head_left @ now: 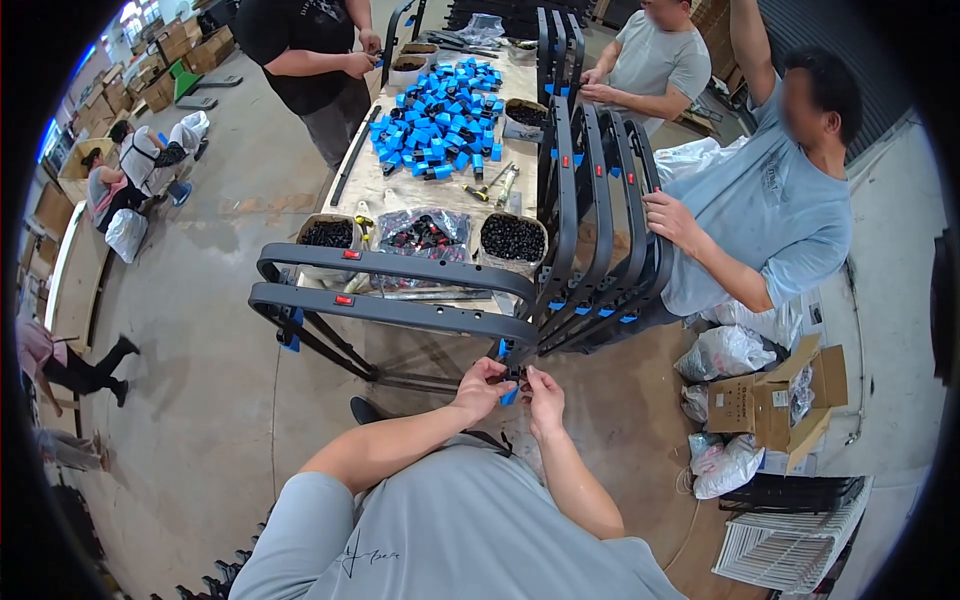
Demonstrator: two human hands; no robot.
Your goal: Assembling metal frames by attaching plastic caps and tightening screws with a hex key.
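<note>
Head view: the largest thing seen was the long counter point(350, 170), strewn at its far end with a heap of blue and black plastic caps point(437, 118) and carrying at its near end three tubs of small black parts point(512, 238). Across the near end two dark grey frames point(400, 312) were laid, each marked with a small red tag; further frames of the same kind were stood upright at the counter's right side, steadied by the hand of a seated person in a light blue shirt point(770, 210). Two more people were seen at the far end of the counter.

Below the near corner of the lower frame, the left hand point(482, 388) and the right hand point(545, 398) were brought close together. The fingers point(497, 370) of the left hand were curled and pinched on a small blue and black fitting point(511, 385) at the frame's end. The right fingers were bent inward and touched the same fitting from the other side; how tightly they were closed could not be told. The fitting lay between both sets of fingertips, just under the frame corner.
</note>
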